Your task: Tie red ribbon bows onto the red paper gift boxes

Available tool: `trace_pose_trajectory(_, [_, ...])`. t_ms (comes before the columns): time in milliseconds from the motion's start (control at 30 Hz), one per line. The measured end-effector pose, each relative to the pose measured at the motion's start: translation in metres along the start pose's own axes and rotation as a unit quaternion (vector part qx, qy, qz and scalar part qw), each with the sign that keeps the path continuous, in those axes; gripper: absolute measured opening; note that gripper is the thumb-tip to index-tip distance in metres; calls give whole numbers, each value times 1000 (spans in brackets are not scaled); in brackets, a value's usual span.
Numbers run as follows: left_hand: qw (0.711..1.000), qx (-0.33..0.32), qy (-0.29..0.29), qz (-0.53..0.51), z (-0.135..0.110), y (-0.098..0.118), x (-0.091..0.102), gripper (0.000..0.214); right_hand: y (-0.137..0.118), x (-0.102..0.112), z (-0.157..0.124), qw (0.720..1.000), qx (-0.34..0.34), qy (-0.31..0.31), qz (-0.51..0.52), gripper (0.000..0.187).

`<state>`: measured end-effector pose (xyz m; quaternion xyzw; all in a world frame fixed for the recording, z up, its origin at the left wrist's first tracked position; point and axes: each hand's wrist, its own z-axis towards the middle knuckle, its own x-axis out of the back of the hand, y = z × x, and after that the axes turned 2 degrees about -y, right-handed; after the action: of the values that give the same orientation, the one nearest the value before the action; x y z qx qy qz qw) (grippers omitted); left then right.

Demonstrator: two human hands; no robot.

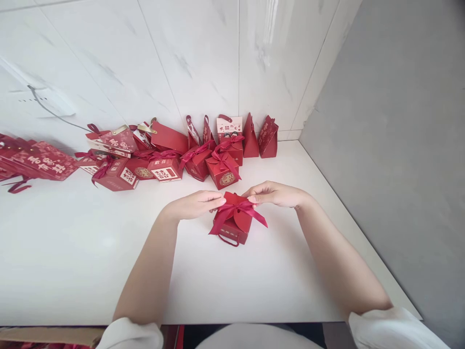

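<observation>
1. Work location: the red gift box [240, 225] stands upright on the white table [203, 281], between both hands and in front of the ribboned boxes [217, 170].
2. Left hand [196, 203]: fingers bent together, fingertips at the left side of the ribbon bow [231, 209]; whether they pinch it cannot be determined.
3. Right hand [276, 194]: thumb and fingers appear to pinch the right loop of the ribbon bow.
4. Completed, as judged: the top is folded over and the ribbon bow is formed, both tails spread free. A cord handle [230, 243] hangs at the near side.
5. Outstanding, as judged: little beyond evening and tightening the loops.
6. Quantity left: indeterminate; the cardboard carton [51, 335] at lower left holds red items, too cropped to identify.
</observation>
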<state>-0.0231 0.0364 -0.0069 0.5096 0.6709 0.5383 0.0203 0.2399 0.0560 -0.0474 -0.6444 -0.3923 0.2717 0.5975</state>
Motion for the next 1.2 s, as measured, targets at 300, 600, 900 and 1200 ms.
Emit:
trace_pose_trajectory(300, [993, -43, 105, 33, 11, 2, -7, 46, -3, -6, 4, 995, -9, 42, -87, 40])
trace_pose_trajectory(600, [996, -31, 73, 51, 9, -2, -4, 46, -6, -8, 3, 990, -34, 73, -119, 40])
trace_pose_trajectory(900, [980, -73, 67, -174, 6, 3, -3, 24, -7, -7, 0, 986, -9, 106, -126, 40])
trace_pose_trajectory(1200, [979, -20, 24, -203, 10, 0, -2, 24, -8, -9, 0, 984, -8, 109, -141, 41])
